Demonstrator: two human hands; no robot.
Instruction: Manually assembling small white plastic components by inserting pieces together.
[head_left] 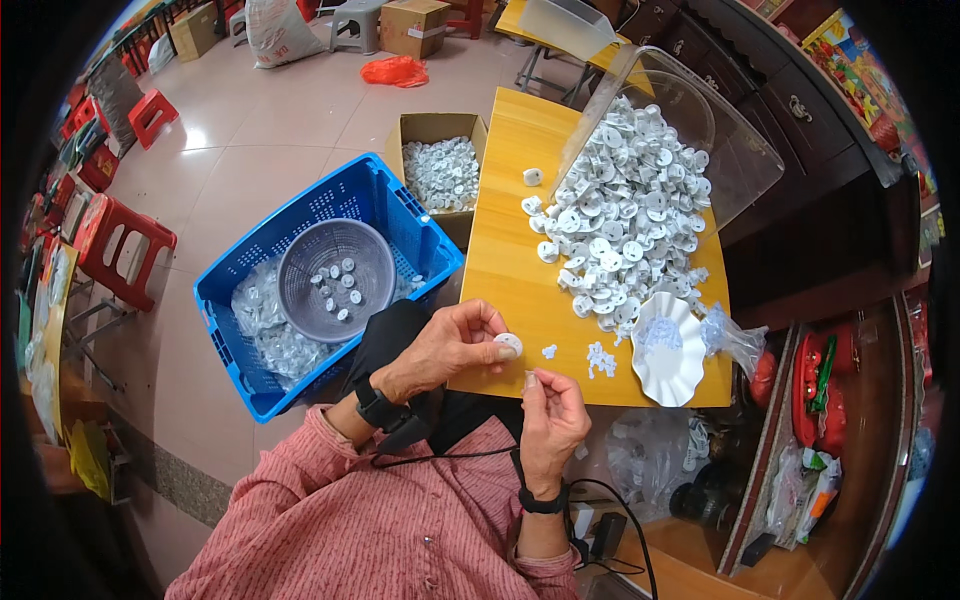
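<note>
My left hand (pixel 450 345) pinches a round white plastic piece (pixel 511 341) between thumb and fingers, above the near left edge of the yellow table (pixel 500 250). Close below it, my right hand (pixel 553 415) has thumb and forefinger pressed together on a tiny pale bit too small to name. Small pale plastic parts (pixel 601 360) lie loose on the tabletop to the right of my hands. Beside them stands a white wavy-rimmed dish (pixel 677 385) with more small clear parts in it. A big heap of white round pieces (pixel 630 210) spreads over the table beyond.
A tipped clear plastic bin (pixel 735 165) backs the heap. Left of the table, a blue crate (pixel 225 340) holds bagged pieces and a grey basket (pixel 300 290) with several white pieces. Behind it stands a filled cardboard box (pixel 465 225). Shelves (pixel 770 470) flank the right side.
</note>
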